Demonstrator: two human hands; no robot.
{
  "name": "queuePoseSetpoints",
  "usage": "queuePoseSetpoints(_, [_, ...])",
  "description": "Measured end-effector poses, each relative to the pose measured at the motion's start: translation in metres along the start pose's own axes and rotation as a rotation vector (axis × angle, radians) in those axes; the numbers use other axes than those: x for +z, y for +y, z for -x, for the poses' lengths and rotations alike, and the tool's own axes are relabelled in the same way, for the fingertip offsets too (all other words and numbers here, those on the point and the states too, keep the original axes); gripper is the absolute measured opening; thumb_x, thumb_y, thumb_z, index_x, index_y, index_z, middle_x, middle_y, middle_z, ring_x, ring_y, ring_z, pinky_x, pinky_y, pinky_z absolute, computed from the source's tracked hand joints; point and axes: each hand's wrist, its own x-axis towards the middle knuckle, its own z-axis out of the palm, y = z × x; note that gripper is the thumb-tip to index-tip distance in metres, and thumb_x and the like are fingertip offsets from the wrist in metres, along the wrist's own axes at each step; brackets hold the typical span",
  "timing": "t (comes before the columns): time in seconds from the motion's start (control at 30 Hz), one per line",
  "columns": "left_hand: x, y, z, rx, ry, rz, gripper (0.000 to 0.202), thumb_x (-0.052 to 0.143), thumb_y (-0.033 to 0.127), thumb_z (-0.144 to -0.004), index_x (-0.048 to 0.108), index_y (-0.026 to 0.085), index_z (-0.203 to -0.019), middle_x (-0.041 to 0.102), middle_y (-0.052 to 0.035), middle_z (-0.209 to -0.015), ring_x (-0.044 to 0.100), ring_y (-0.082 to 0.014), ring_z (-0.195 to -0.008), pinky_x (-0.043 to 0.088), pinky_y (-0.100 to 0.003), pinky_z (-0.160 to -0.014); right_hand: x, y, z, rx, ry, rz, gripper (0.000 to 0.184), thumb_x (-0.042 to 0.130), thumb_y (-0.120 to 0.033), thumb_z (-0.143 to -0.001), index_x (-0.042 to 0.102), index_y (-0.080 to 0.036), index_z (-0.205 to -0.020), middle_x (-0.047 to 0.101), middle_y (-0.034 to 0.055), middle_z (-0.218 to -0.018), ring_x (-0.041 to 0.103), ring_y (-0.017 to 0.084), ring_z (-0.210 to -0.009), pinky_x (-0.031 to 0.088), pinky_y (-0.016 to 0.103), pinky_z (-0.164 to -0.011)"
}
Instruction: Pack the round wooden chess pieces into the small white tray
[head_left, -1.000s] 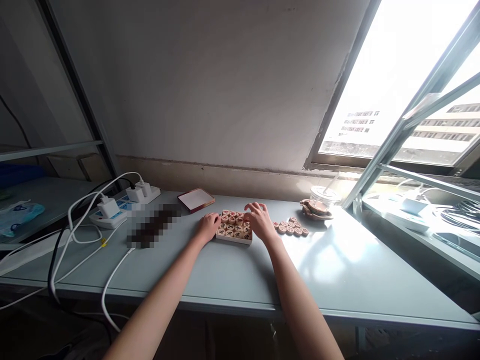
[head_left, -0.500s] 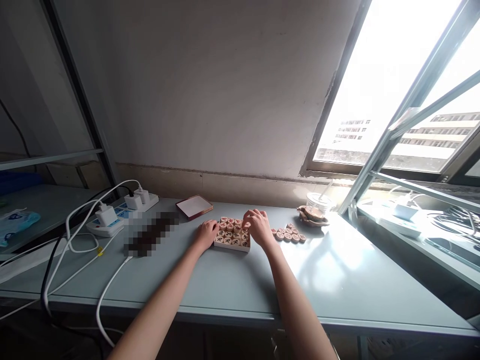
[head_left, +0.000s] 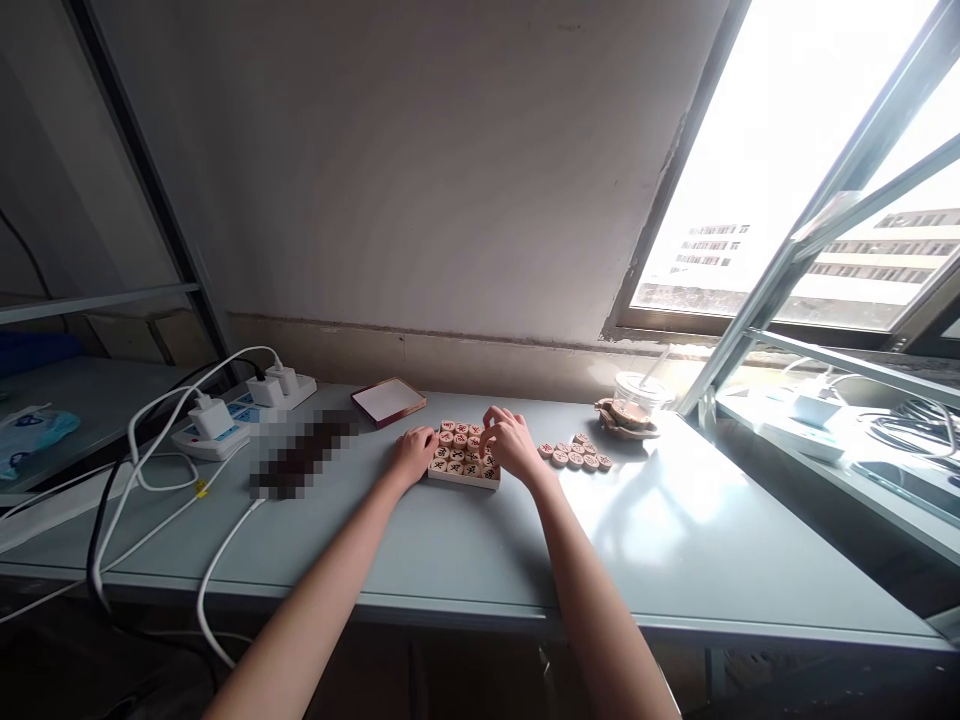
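Daylight pours in through the window (head_left: 750,190) on my right, its sky burnt out to white and the buildings (head_left: 877,260) outside washed pale. It lays harsh glare across the right side of my counter (head_left: 420,550); the wall (head_left: 412,180) ahead is dim grey, and the space below is nearly black. A soft shadow lies left of my right forearm (head_left: 592,590). The wide view slants the metal posts (head_left: 825,205) near the edges, and a pixelated patch (head_left: 304,455) blots out something dark.
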Motion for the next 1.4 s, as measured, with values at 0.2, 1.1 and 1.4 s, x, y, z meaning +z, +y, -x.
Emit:
queuePoseSetpoints(0.2, [0.004, -0.004, -0.001, 0.014, 0.021, 0.000, 0.029, 0.035, 0.026, -0.088, 0.049, 0.018, -0.064, 0.058, -0.0025, -0.070, 0.052, -0.0152, -0.068, 0.030, -0.023, -0.060, 0.004, 0.004, 0.001, 0.036, 0.019, 0.004, 0.041, 0.044, 0.005, -0.072, 0.071, -0.025, -0.063, 0.054, 0.0038, -0.093, 0.046, 0.015, -0.088, 0.027, 0.030, -0.080])
queuePoseSetpoints(1.1, [-0.010, 0.009, 0.002, -0.011, -0.090, 0.070, 0.030, 0.040, 0.026, -0.084, 0.059, 0.017, -0.062, 0.063, -0.0052, -0.065, 0.051, -0.0147, -0.060, 0.024, -0.024, -0.055, -0.025, 0.077, 0.070, 0.289, 0.099, 0.310, 0.028, 0.042, -0.040, -0.089, 0.069, -0.033, -0.088, 0.059, 0.0016, -0.112, 0.046, 0.022, -0.104, 0.024, 0.042, -0.089])
queuePoseSetpoints(1.4, [-0.009, 0.009, 0.002, -0.013, -0.086, 0.072, 0.032, 0.039, 0.027, -0.083, 0.057, 0.017, -0.059, 0.062, -0.0049, -0.063, 0.048, -0.0141, -0.057, 0.022, -0.025, -0.054, -0.031, 0.051, 0.046, 0.181, 0.161, 0.206, 0.026, 0.050, -0.047, -0.084, 0.067, -0.032, -0.097, 0.060, 0.0035, -0.102, 0.050, 0.020, -0.094, 0.031, 0.035, -0.084])
